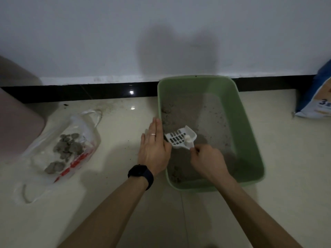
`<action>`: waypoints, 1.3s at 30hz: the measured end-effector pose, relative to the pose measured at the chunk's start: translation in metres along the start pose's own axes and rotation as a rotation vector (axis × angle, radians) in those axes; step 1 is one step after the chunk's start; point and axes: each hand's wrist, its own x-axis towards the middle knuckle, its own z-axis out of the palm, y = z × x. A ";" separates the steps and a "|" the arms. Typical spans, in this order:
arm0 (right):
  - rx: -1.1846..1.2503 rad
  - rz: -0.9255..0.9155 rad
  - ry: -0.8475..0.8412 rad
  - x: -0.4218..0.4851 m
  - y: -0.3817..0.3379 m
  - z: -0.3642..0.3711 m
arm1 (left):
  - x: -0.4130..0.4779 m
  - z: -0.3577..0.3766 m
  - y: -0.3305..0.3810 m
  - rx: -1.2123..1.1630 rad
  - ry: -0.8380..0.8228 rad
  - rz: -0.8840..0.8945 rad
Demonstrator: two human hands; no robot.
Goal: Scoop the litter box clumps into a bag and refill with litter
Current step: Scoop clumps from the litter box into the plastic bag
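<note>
The green litter box sat on the floor by the wall. Right hand gripped the white scoop over the litter; left hand lay flat, fingers straight, against the box's left rim. Clumps filled the plastic bag further left.

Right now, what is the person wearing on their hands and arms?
The left hand has a thin silver ring on one finger, and a black watch band wraps its wrist. The right hand wears nothing. No sleeves show; both forearms are bare up to the picture's edge.
</note>
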 end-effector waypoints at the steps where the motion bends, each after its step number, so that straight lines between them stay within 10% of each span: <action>1: -0.014 0.006 0.023 0.007 -0.004 0.004 | 0.000 0.001 -0.001 0.001 0.005 0.011; 23: 1.078 0.276 0.174 0.090 -0.063 0.053 | 0.001 -0.003 0.001 0.228 -0.008 0.040; 39: 0.642 -0.015 0.355 0.043 0.027 0.025 | 0.002 -0.014 0.008 0.278 -0.095 -0.021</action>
